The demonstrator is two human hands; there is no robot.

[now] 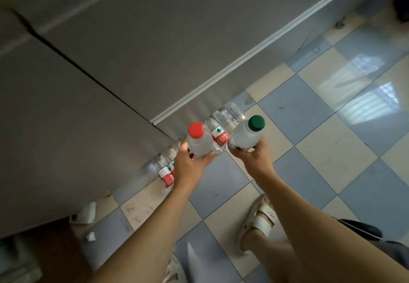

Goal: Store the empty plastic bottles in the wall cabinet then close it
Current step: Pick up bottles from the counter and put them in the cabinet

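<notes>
The left hand (pixel 190 161) has its fingers wrapped round a clear bottle with a red cap (pixel 197 140), held upright; the right hand (pixel 254 153) grips a clear bottle with a green cap (pixel 247 133) the same way, just beside it. Both hang above the checkered tile floor (pixel 309 150), in front of the grey cabinet doors (pixel 110 61), which look closed. More empty bottles (pixel 218 133) with red labels lie on the floor along the cabinet's base, under and between the hands. A sandalled foot (pixel 259 220) stands nearby, and paper scraps (pixel 85 214) lie at lower left.
</notes>
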